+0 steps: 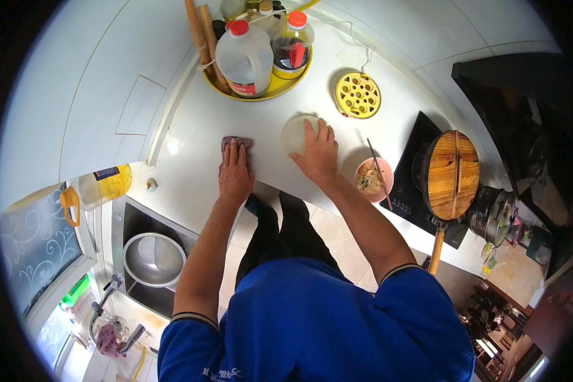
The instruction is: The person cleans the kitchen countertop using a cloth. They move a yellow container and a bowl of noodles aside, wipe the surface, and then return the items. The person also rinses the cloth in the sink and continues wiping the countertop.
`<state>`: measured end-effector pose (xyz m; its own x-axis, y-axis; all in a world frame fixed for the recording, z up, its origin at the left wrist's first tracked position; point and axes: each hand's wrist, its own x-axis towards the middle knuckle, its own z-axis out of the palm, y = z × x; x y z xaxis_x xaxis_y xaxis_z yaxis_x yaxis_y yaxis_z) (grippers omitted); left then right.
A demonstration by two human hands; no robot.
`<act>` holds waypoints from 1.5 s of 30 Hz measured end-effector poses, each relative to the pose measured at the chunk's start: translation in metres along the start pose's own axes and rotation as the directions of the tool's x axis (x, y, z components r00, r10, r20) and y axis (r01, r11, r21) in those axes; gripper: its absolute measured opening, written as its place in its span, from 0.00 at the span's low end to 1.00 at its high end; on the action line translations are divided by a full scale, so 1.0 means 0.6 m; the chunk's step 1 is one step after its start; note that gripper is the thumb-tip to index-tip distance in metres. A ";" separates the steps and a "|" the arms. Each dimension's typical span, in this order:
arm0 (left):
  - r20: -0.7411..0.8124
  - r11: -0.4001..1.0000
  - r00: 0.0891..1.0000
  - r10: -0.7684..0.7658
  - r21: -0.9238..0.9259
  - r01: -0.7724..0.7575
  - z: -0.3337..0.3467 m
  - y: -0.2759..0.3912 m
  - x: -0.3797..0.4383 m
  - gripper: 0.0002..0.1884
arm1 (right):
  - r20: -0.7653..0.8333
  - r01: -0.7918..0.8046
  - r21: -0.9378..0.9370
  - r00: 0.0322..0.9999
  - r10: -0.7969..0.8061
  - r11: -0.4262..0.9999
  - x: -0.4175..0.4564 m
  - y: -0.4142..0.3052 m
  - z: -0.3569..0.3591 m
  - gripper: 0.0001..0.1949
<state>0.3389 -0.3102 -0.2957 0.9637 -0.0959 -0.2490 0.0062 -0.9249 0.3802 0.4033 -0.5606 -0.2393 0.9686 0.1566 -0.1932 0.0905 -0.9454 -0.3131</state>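
My left hand [235,174] lies flat on a folded purple cloth [238,140], pressing it against the white countertop [196,129]. My right hand [319,155] grips the right side of a pale round dish [293,136], with the thumb near its front edge and the fingers spread over it. Part of the dish is hidden under the hand, so its depth cannot be told. Right of that hand stands a pink bowl [386,173] with food remains inside. A pair of chopsticks [377,164] rests across this bowl.
At the back, a yellow tray [286,88] carries jugs, bottles and rolling pins. A yellow egg-steamer plate [358,95] sits farther right. A wooden-lidded wok [451,174] occupies the black cooktop [406,191]. Leftward are an oil jug [100,188] and a sink with a metal basin [155,260].
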 end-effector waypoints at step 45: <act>-0.239 0.718 0.957 0.166 -0.635 -0.283 0.001 0.418 0.246 0.39 | -0.167 -0.185 0.426 0.946 0.278 0.886 0.169 0.266 -0.200 0.44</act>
<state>0.4823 -0.5568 -0.2378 0.9869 -0.1570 0.0375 -0.0988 -0.4035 0.9096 0.5439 -0.7297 -0.1975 0.9802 -0.1620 -0.1142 -0.1974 -0.7445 -0.6378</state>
